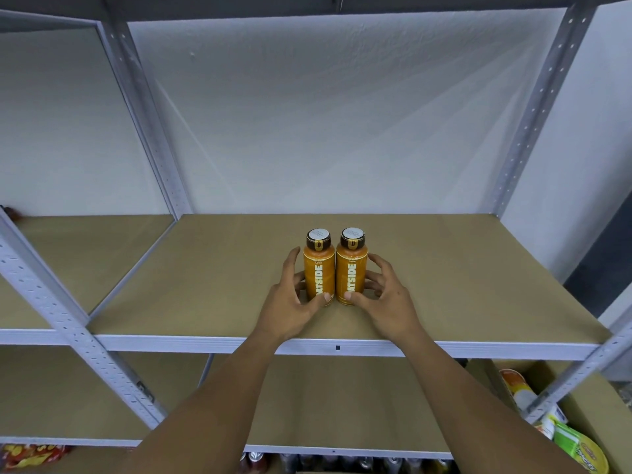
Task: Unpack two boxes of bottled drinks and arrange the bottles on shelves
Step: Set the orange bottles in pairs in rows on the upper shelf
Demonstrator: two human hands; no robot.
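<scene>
Centre frame, left hand (290, 302) cups left bottle (319, 268), right hand (390, 299) cups right bottle (352, 268), thumbs low; ease off together so they stand touching, labels forward.

Shelf board (205, 268) looked matt brown, like fibreboard, smooth, no shine. Shelf frame (147, 107) was pale grey painted metal with perforated uprights and dull satin finish. Left bottle (318, 271) and right bottle (351, 273) wore orange printed sleeves, smooth, faintly glossy, plastic by look; dark caps, pale flat tops. Wall (342, 114) was white, rough and stippled. Cardboard box (578, 405) – plain brown, matt. Green packet (578, 446) and red packet (30, 455) – shiny printed film. Cans (342, 463) below gave metallic glint.
</scene>
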